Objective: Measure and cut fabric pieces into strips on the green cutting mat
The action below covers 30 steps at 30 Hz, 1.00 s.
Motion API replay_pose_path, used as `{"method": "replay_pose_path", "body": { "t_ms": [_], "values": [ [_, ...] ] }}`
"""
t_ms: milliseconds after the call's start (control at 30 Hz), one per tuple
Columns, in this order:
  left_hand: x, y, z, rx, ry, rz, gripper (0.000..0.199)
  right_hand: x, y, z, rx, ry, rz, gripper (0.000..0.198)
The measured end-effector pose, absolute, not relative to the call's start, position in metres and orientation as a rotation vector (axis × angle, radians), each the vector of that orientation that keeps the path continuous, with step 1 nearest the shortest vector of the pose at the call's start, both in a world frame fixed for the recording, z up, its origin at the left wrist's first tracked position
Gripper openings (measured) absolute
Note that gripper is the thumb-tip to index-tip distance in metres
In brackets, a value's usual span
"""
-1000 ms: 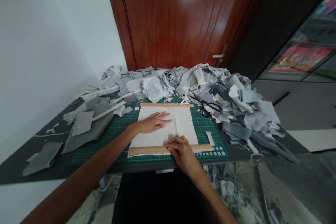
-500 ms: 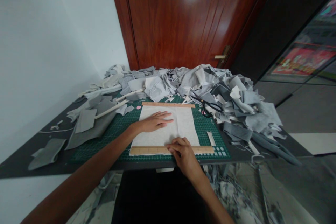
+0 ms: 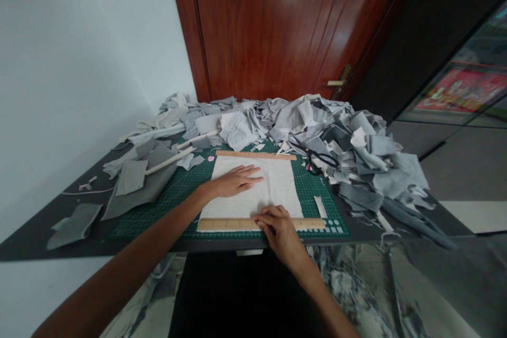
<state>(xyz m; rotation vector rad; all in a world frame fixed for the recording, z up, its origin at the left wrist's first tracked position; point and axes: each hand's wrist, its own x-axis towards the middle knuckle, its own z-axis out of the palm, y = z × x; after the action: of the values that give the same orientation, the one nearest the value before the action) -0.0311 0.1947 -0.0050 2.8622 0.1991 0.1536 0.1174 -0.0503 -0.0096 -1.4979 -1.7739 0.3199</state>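
A white cloth (image 3: 237, 208) lies spread on a green cutting mat (image 3: 311, 193). My left hand (image 3: 236, 180) rests on it, palm down, with the fingers stretched out. Along the near edge of the cloth runs a wooden ruler (image 3: 227, 224). My right hand (image 3: 278, 228) is at the middle of this ruler, fingers bent and closed around its edge; the fingertips are partly hidden. A second wooden ruler (image 3: 255, 155) lies across the cloth's far edge, touched by neither hand.
Black scissors (image 3: 317, 157) lie on the mat's right side, against a heap of grey and white fabric scraps (image 3: 297, 116) along the back. More grey pieces (image 3: 138, 198) lie left. A small white strip (image 3: 320, 206) is right of the cloth. The table's edge (image 3: 158, 251) is close to me.
The whole view has shifted slightly. Both hands keep nearly the same place on the cloth and the near ruler.
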Motion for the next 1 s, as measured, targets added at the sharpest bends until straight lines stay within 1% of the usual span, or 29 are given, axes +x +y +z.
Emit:
{"method": "replay_pose_path", "body": {
  "t_ms": [300,867,1000],
  "values": [
    [-0.0313,0.1918,-0.0014,2.856,0.2,0.148,0.054,0.1165,-0.0505,-0.0153,-1.535,-1.813,0.243,0.029],
    [-0.032,0.1912,-0.0039,2.857,0.194,0.188,0.051,0.1191,-0.0547,-0.0117,-1.527,-1.819,0.324,0.028],
    [-0.0313,0.1917,-0.0044,2.871,0.184,0.192,0.052,0.1193,-0.0572,-0.0139,-1.505,-1.831,0.317,0.031]
  ]
}}
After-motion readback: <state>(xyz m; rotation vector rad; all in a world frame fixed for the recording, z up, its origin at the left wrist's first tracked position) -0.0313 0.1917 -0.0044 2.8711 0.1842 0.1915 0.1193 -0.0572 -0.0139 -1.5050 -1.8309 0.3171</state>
